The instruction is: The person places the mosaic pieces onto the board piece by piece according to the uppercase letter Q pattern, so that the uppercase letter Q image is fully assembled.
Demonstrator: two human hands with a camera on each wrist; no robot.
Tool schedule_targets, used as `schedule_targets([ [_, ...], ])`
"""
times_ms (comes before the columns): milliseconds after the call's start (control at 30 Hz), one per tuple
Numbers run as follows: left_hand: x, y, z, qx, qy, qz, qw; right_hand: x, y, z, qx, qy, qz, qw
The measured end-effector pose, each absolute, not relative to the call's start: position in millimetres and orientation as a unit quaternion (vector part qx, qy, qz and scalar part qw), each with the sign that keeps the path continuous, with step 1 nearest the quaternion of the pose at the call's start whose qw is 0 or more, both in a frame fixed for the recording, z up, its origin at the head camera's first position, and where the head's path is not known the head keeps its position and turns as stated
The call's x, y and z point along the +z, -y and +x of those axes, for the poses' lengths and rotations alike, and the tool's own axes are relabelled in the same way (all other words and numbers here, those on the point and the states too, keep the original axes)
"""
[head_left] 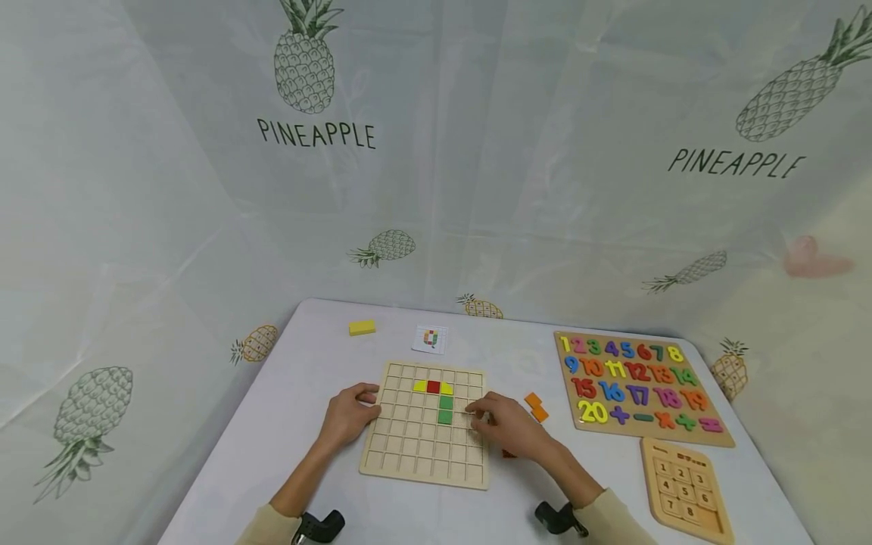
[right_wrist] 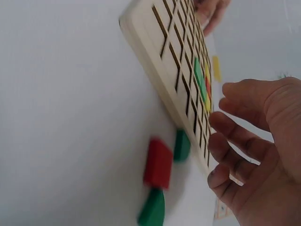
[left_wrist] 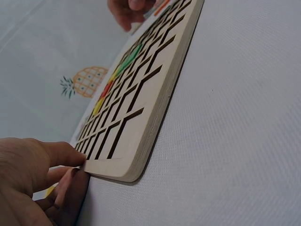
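Note:
A wooden grid board point(head_left: 409, 478) lies on the table, with yellow, red and green pieces in several of its cells. The red piece point(head_left: 433, 387) sits between two yellow ones, and a green piece point(head_left: 445, 416) is lower down. At the board's left edge, my left hand point(head_left: 349, 415) holds it; in the left wrist view a fingertip point(left_wrist: 81, 159) rests on the rim. My right hand point(head_left: 507, 425) hovers at the right edge, loosely curled and holding nothing. Beside the board, a red block point(right_wrist: 158, 163) and a green block point(right_wrist: 181, 145) lie below this hand.
A pattern card point(head_left: 430, 339) and a yellow block point(head_left: 362, 327) lie beyond the board. To the right are orange pieces point(head_left: 533, 399), a number puzzle board point(head_left: 636, 439) and a wooden tray of number tiles point(head_left: 688, 530). A pineapple-print curtain point(head_left: 477, 189) hangs behind the table.

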State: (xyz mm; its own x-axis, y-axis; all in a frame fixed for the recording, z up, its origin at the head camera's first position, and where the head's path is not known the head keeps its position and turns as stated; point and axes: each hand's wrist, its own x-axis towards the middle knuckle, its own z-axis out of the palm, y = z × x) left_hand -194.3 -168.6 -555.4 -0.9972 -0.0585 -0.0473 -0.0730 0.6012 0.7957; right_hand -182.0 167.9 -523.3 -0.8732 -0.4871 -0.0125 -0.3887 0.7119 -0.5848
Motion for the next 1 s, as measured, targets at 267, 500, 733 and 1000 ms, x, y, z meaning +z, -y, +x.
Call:
schedule_targets([
  [267,-558,169,-194,0.446,-0.894,-0.032,0.008,-514,-217,-182,-0.279,-0.922,-0.207,0.17],
  [500,-559,169,-197,0.442,-0.896,-0.04,0.008,-519,-240,-178,-0.249,-0.929,-0.2,0.185],
  [733,-558,169,-195,0.448,-0.893,-0.038,0.012,-524,-239,-174,-0.213,-0.945,-0.194,0.156],
  [1000,-558,170,-195,0.447,-0.894,-0.033,0.008,-522,-235,-172,-0.192,-0.952,-0.195,0.14],
])
